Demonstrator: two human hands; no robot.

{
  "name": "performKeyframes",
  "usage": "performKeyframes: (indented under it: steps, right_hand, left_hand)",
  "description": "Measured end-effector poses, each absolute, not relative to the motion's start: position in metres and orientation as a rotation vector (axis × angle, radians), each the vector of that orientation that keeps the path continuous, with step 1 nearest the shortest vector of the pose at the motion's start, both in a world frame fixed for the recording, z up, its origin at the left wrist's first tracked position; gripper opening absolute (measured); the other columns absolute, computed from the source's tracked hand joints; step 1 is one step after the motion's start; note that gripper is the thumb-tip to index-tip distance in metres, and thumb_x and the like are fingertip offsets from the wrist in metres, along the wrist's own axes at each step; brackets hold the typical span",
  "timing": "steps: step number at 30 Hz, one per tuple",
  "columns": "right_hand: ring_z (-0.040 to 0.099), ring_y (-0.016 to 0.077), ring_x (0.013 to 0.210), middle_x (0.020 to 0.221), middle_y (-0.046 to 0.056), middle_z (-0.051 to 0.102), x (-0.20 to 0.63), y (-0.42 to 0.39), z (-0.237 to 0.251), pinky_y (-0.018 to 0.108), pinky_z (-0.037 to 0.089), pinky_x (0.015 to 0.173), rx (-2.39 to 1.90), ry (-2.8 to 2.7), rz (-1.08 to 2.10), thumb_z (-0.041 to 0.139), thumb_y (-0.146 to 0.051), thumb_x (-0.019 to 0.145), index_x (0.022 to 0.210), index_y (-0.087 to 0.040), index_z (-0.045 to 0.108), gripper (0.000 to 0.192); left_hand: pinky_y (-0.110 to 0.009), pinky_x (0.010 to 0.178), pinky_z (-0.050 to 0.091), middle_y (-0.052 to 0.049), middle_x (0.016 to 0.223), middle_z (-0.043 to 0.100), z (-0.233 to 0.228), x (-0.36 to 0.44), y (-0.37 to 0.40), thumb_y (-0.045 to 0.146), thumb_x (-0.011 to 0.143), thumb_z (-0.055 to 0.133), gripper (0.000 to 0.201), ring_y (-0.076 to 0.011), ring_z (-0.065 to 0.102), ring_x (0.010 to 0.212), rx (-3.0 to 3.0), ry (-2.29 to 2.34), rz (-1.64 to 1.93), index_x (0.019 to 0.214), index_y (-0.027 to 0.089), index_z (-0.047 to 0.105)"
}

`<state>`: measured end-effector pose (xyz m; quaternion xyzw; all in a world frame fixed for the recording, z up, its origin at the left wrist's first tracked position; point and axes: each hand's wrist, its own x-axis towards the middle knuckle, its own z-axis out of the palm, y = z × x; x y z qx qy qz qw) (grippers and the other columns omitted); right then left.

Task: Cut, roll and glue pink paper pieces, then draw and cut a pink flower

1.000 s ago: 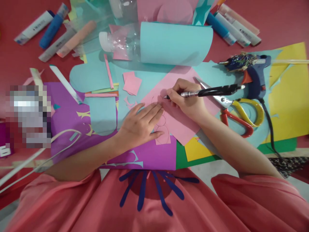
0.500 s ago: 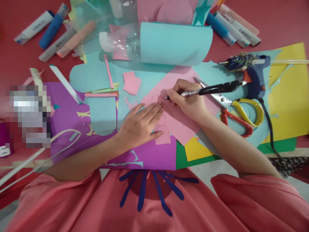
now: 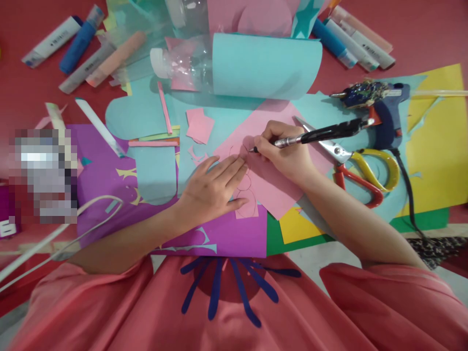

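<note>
My right hand [image 3: 285,151] grips a black and silver pen [image 3: 318,134], its tip on a sheet of pink paper [image 3: 276,187]. Flat across the left part of that paper lies my left hand [image 3: 217,187], fingers stretched and thumb apart. Round outlines are drawn on the pink near its fingertips and thumb; my fingers cover part of them. Scissors [image 3: 341,155] with yellow and red handles lie just right of my right hand, blades partly open. Small pink paper pieces [image 3: 200,126] rest on light blue paper beyond my left hand.
A clear bottle [image 3: 190,63] wrapped in light blue paper lies across the far side. A blue glue gun [image 3: 387,112] with a black cord is at right. Several markers [image 3: 82,39] lie at upper left, others at upper right. Purple paper [image 3: 226,239] spreads near the front edge.
The top end of the pen has tipped slightly toward the far side. Its point has barely shifted on the pink paper. My left hand stays in place.
</note>
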<state>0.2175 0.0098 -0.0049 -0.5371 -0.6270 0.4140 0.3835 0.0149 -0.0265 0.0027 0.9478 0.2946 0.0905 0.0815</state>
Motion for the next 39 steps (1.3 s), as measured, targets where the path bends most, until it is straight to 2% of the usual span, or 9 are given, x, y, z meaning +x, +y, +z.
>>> performKeyframes:
  steps: [4,10,16,27,35,39]
  right_hand:
    - [0.035,0.008,0.051,0.052,-0.006,0.041,0.216,0.0097,-0.006,0.027,0.029,0.05,-1.389,-1.611,1.028,0.057,-0.006,0.076,0.055,-0.022,0.035,0.034]
    - [0.032,0.007,0.049,0.049,-0.007,0.034,0.2155,0.0097,-0.0026,0.026,0.027,0.047,-1.36,-1.625,1.051,0.056,-0.001,0.069,0.052,-0.022,0.03,0.037]
    - [0.035,0.0077,0.049,0.051,-0.007,0.038,0.2163,0.0089,-0.0038,0.028,0.029,0.05,-1.372,-1.582,1.062,0.056,-0.003,0.077,0.056,-0.022,0.033,0.036]
    - [0.038,0.0077,0.048,0.051,-0.007,0.043,0.2154,0.0093,-0.0098,0.027,0.031,0.049,-1.385,-1.623,0.975,0.061,-0.016,0.082,0.059,-0.023,0.038,0.033]
    - [0.036,0.0075,0.049,0.051,-0.007,0.036,0.2162,0.0091,-0.008,0.027,0.028,0.047,-1.359,-1.673,0.996,0.062,-0.008,0.079,0.056,-0.023,0.031,0.041]
    - [0.037,0.0079,0.049,0.051,-0.007,0.036,0.2164,0.0087,-0.0071,0.027,0.03,0.048,-1.375,-1.673,0.968,0.061,-0.011,0.081,0.057,-0.023,0.031,0.04]
  left_hand:
    - [-0.047,0.102,0.049,-0.02,0.131,0.065,0.0022,0.0148,-0.0263,0.042,0.096,0.05,0.052,-0.03,0.063,0.121,2.871,0.867,0.299,0.13,0.004,0.06]
    - [-0.046,0.1,0.049,-0.019,0.131,0.065,0.0017,0.0147,-0.0265,0.043,0.096,0.05,0.053,-0.0298,0.063,0.119,2.914,0.856,0.342,0.129,0.003,0.059]
    - [-0.043,0.101,0.048,-0.016,0.13,0.067,0.0015,0.0148,-0.0255,0.044,0.098,0.045,0.051,-0.0273,0.064,0.118,2.946,0.895,0.304,0.129,0.006,0.06]
    - [-0.046,0.102,0.048,-0.019,0.132,0.065,-0.002,0.0142,-0.0247,0.041,0.097,0.048,0.052,-0.0295,0.063,0.121,2.913,0.942,0.319,0.132,0.003,0.057]
    - [-0.048,0.104,0.046,-0.02,0.134,0.063,-0.0019,0.0138,-0.0247,0.042,0.096,0.05,0.053,-0.0308,0.061,0.124,2.865,0.931,0.308,0.134,0.004,0.056]
    - [-0.048,0.103,0.046,-0.021,0.132,0.064,-0.001,0.0139,-0.0244,0.039,0.096,0.051,0.051,-0.0308,0.062,0.123,2.864,0.927,0.32,0.132,0.004,0.057]
